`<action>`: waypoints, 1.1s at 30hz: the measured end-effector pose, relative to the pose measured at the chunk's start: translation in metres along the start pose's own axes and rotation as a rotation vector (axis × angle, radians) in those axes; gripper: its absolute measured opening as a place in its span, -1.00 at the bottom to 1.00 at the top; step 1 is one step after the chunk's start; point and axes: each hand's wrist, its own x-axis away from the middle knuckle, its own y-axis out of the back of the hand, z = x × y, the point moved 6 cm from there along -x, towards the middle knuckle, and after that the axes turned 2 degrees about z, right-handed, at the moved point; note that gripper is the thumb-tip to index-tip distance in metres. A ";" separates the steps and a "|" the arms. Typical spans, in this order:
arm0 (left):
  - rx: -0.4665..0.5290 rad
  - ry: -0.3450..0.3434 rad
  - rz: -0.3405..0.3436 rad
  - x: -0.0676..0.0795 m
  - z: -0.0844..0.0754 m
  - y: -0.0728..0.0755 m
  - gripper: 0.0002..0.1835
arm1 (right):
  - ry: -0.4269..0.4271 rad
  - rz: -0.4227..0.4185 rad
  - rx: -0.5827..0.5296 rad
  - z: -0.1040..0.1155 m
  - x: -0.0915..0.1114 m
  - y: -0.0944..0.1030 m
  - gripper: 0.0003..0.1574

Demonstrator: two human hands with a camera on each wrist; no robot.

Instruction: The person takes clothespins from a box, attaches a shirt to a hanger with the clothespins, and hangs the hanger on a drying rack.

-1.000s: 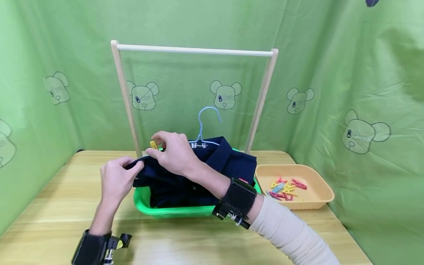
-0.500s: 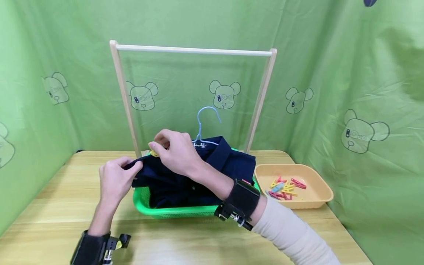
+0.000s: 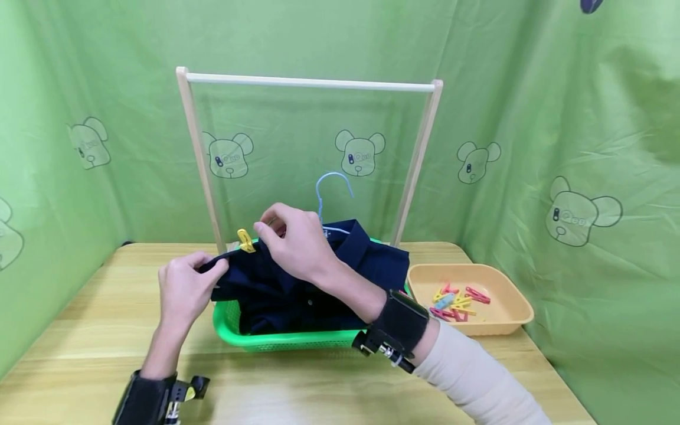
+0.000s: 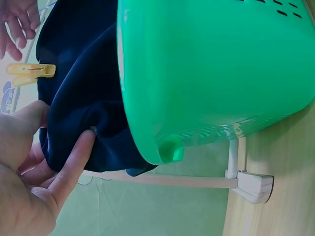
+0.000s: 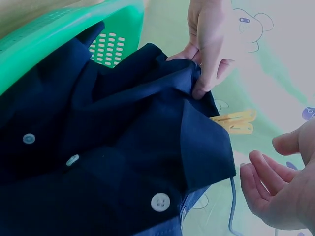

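A dark navy shirt [image 3: 382,262] with white buttons lies in a green basket [image 3: 289,341], a blue wire hanger [image 3: 333,175] rising from its collar. My left hand [image 3: 187,289] pinches the shirt's left shoulder edge between thumb and fingers. Just right of that grip, a yellow clothespin [image 3: 246,241] is clamped on the shirt's top edge. The right wrist view shows the same clothespin [image 5: 236,122] beside the collar. My right hand [image 3: 297,242] is beside the clothespin with thumb and fingers apart and loosely bent, holding nothing. In the right wrist view, a gap separates that hand [image 5: 283,182] from the clothespin.
A drying rack with a white rail [image 3: 313,82] and wooden posts stands behind the basket. To the right, an orange tray [image 3: 504,295] holds several red, yellow and blue clothespins [image 3: 451,304]. Green curtains [image 3: 297,35] surround the wooden table [image 3: 276,395].
My right hand has pressed the yellow clothespin onto the shirt's edge, let go of it, and moved slightly right. My left hand keeps its grip on the shirt.
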 end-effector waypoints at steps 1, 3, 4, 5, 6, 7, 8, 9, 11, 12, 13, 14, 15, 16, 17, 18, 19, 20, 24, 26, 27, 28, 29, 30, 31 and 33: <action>0.002 0.000 0.000 0.000 0.000 0.000 -0.79 | -0.001 -0.003 0.002 -0.001 0.001 0.001 -0.82; 0.004 -0.002 -0.001 0.000 0.000 0.000 -0.79 | -0.003 -0.012 0.002 -0.004 0.001 0.004 -0.82; 0.005 -0.004 -0.001 0.001 0.000 0.000 -0.79 | -0.006 -0.017 0.001 -0.005 0.002 0.006 -0.82; 0.005 -0.005 -0.001 0.001 0.000 0.000 -0.79 | -0.008 -0.022 0.000 -0.007 0.002 0.007 -0.82; 0.006 -0.005 0.000 0.001 0.000 0.000 -0.78 | -0.013 -0.027 -0.003 -0.008 0.002 0.008 -0.82; 0.005 -0.005 0.001 0.001 0.000 0.000 -0.78 | -0.019 -0.031 -0.007 -0.010 0.003 0.010 -0.82; 0.003 -0.004 0.002 0.001 0.000 0.000 -0.78 | -0.025 -0.036 -0.008 -0.011 0.003 0.011 -0.82; 0.002 -0.002 0.004 0.001 0.000 0.000 -0.78 | -0.032 -0.041 -0.010 -0.013 0.004 0.013 -0.82; -0.002 0.003 0.007 0.001 0.000 0.000 -0.76 | -0.040 -0.050 -0.011 -0.015 0.005 0.016 -0.82; -0.003 0.005 0.008 0.001 0.000 0.000 -0.76 | -0.043 -0.055 -0.011 -0.016 0.006 0.017 -0.82; -0.005 0.005 0.009 0.001 0.000 0.000 -0.76 | -0.044 -0.063 -0.011 -0.017 0.007 0.018 -0.81; -0.006 0.004 0.010 0.001 -0.001 0.000 -0.76 | -0.041 -0.071 -0.011 -0.018 0.008 0.020 -0.81; -0.006 0.002 0.010 0.001 -0.001 0.000 -0.76 | -0.038 -0.080 -0.015 -0.018 0.009 0.021 -0.81; -0.006 0.000 0.011 0.001 -0.001 0.000 -0.76 | -0.032 -0.090 -0.016 -0.019 0.010 0.023 -0.81; -0.006 -0.002 0.010 0.001 -0.001 0.000 -0.76 | -0.026 -0.100 -0.018 -0.019 0.010 0.025 -0.80; -0.007 -0.003 0.010 0.000 -0.001 0.000 -0.76 | -0.021 -0.111 -0.019 -0.020 0.011 0.027 -0.80; -0.008 -0.004 0.009 0.000 -0.002 0.000 -0.77 | -0.016 -0.122 -0.020 -0.020 0.012 0.030 -0.80; -0.008 -0.005 0.010 0.000 -0.002 0.000 -0.77 | -0.014 -0.131 -0.021 -0.021 0.013 0.032 -0.80; -0.011 -0.008 0.009 -0.001 -0.001 0.000 -0.76 | -0.016 -0.161 -0.021 -0.025 0.015 0.040 -0.79; -0.012 -0.015 0.011 -0.001 -0.001 0.000 -0.76 | -0.020 -0.173 -0.029 -0.028 0.017 0.044 -0.78; -0.013 -0.016 0.010 -0.001 -0.001 0.000 -0.76 | -0.020 -0.178 -0.034 -0.030 0.017 0.045 -0.78; -0.013 -0.019 0.008 -0.001 -0.001 0.000 -0.77 | -0.021 -0.182 -0.041 -0.031 0.018 0.047 -0.78; -0.014 -0.022 0.006 -0.001 -0.001 0.000 -0.77 | -0.021 -0.186 -0.048 -0.033 0.019 0.048 -0.78; -0.014 -0.025 0.004 -0.001 -0.001 0.001 -0.77 | -0.021 -0.190 -0.054 -0.034 0.019 0.049 -0.78; -0.014 -0.027 0.002 0.000 -0.001 0.001 -0.77 | -0.022 -0.194 -0.056 -0.036 0.020 0.050 -0.78; -0.017 -0.029 -0.004 0.000 0.000 0.001 -0.78 | -0.023 -0.203 -0.055 -0.039 0.021 0.052 -0.78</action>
